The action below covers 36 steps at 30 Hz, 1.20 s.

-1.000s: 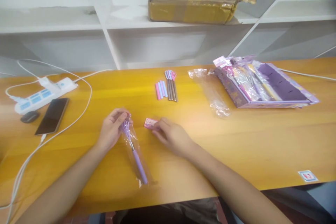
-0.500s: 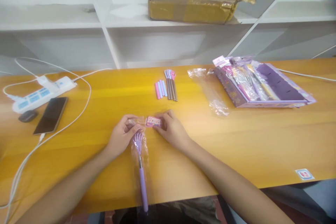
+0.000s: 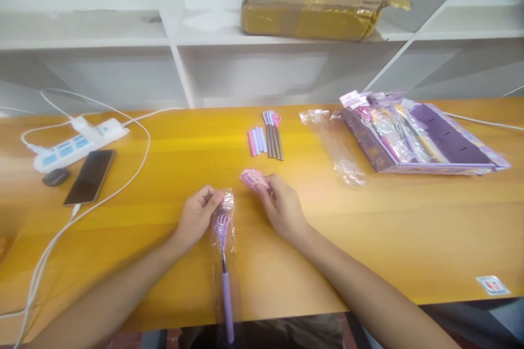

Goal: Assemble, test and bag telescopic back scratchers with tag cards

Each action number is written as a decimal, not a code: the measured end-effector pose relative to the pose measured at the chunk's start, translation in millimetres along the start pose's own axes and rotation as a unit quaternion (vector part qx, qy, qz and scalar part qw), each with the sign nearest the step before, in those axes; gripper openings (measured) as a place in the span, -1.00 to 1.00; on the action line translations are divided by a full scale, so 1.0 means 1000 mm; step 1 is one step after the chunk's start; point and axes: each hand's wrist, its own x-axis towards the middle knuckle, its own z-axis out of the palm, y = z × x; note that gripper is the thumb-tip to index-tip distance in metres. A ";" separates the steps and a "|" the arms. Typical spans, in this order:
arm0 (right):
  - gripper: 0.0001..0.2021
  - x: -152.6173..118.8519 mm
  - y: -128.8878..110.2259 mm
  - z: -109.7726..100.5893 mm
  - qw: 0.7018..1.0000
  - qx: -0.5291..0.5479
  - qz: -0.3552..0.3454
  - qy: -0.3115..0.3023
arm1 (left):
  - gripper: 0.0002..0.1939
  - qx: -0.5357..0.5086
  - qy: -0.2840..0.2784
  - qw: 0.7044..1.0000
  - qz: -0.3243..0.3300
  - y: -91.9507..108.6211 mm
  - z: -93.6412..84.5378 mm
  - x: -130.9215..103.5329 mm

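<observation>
My left hand [image 3: 199,211] pinches the top of a clear plastic bag [image 3: 227,202]. Inside the bag lies a purple back scratcher [image 3: 226,294], its claw end near my fingers and its handle reaching past the table's front edge. To the right, my right hand [image 3: 282,204] holds a pink printed card or small stack of cards [image 3: 252,179], apart from the bag. Beyond my hands, several small scratchers [image 3: 272,139] with brown-grey rods lie side by side, next to several pink, purple and blue tubes [image 3: 257,141].
A purple box [image 3: 454,168] with bagged scratchers stands at the right, an empty-looking plastic bag [image 3: 346,155] beside it. At the left are a power strip [image 3: 82,144], a phone [image 3: 90,177] and white cables. A taped parcel [image 3: 311,11] rests on the shelf.
My right hand has moved up and away from the bag with the pink card, which now shows fanned edges. The view has shifted slightly, and my left hand still pinches the bag.
</observation>
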 end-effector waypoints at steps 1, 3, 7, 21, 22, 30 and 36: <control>-0.76 -0.003 -0.005 -0.002 0.999 0.002 -0.037 0.007 | -0.58 -0.008 0.001 1.000 0.001 0.000 0.001 -0.001; -0.75 -0.010 -0.012 -0.003 0.992 0.016 -0.129 -0.004 | -0.57 -0.012 -0.002 1.000 0.001 0.001 0.003 -0.003; -0.67 -0.023 -0.015 0.003 0.968 0.007 -0.237 -0.083 | -0.56 -0.014 -0.006 1.000 0.002 0.005 0.005 -0.006; -0.69 -0.018 -0.009 0.005 0.950 -0.065 -0.302 -0.040 | -0.50 -0.038 -0.073 0.996 -0.025 0.000 0.006 -0.009; -0.67 -0.018 -0.008 0.004 0.951 -0.052 -0.303 -0.044 | -0.48 -0.050 -0.073 0.996 -0.026 -0.002 0.006 -0.010; -0.80 -0.005 -0.012 0.003 0.989 0.079 -0.122 -0.021 | -0.58 -0.052 -0.228 0.972 -0.032 0.000 0.008 -0.015; -0.84 0.000 -0.009 0.004 0.991 0.123 -0.036 -0.021 | -0.51 -0.061 -0.202 0.977 0.013 -0.008 0.014 -0.018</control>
